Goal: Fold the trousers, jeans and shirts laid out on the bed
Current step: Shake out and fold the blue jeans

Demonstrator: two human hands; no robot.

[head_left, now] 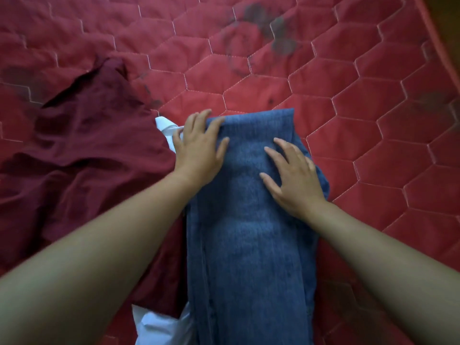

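A person's two bare hands press flat on a pair of blue jeans (246,220) folded into a long strip on a red quilted bed cover (348,120) stitched in a hexagon pattern. The left hand (199,148) lies palm down on the far left corner of the denim, fingers spread apart, its fingertips (214,125) reaching over the folded top edge; nothing is gripped. The right hand (293,175) rests palm down on the right side of the strip, slightly nearer the person than the left hand, fingers likewise splayed and flat on the cloth, closed on nothing. The jeans run from just beyond the left hand's fingertips back between both forearms to the bottom edge of the view. To the left of the left hand lies a crumpled maroon garment (87,158), its edge tucked under that forearm. A white garment (166,130) shows just beside the left hand's thumb, and more white cloth shows beneath the left forearm near the bottom of the view, partly under the jeans. Dark stains (273,28) mark the bed cover well beyond both hands. No brand, label or legible writing shows on any of the garments.
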